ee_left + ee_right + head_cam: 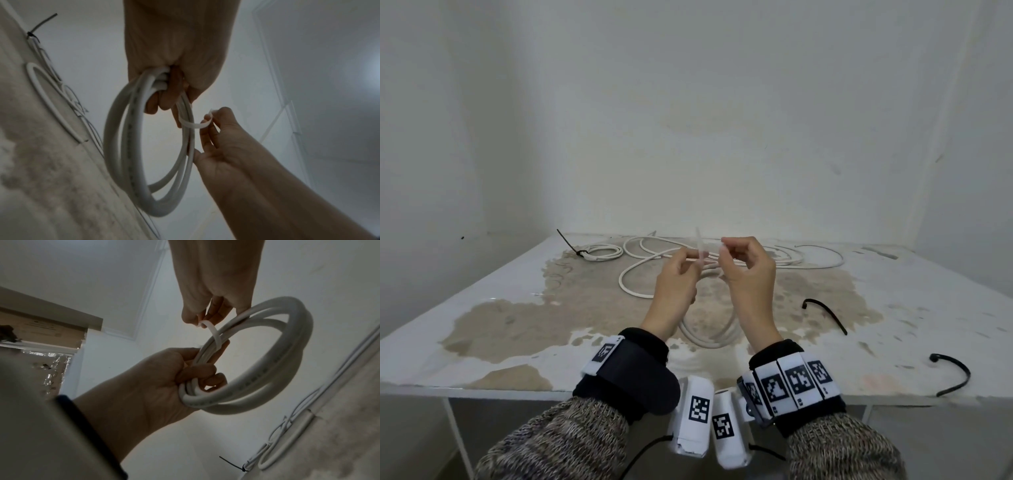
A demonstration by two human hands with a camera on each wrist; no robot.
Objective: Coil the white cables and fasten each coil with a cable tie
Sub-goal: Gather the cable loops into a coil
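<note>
My left hand (pixel 693 262) grips a coil of white cable (pixel 709 334) that hangs in the air above the table. In the left wrist view its fingers (pixel 162 100) curl round the bundled loops (pixel 127 146). A whitish cable tie (pixel 701 245) loops round the coil's strands beside the left fingers. My right hand (pixel 724 248) pinches the tie's free end between thumb and fingertips. The right wrist view shows that pinch (pixel 197 321), the tie (pixel 216 334) and the coil (pixel 287 369). Whether the tie's tail is in its head is hidden.
A long loose white cable (pixel 640 270) sprawls over the back of the worn table (pixel 482 308). At the back left lies a small coil (pixel 602 253) bound with a black tie (pixel 571 245). Two loose black ties (pixel 825 313) (pixel 955 373) lie at the right.
</note>
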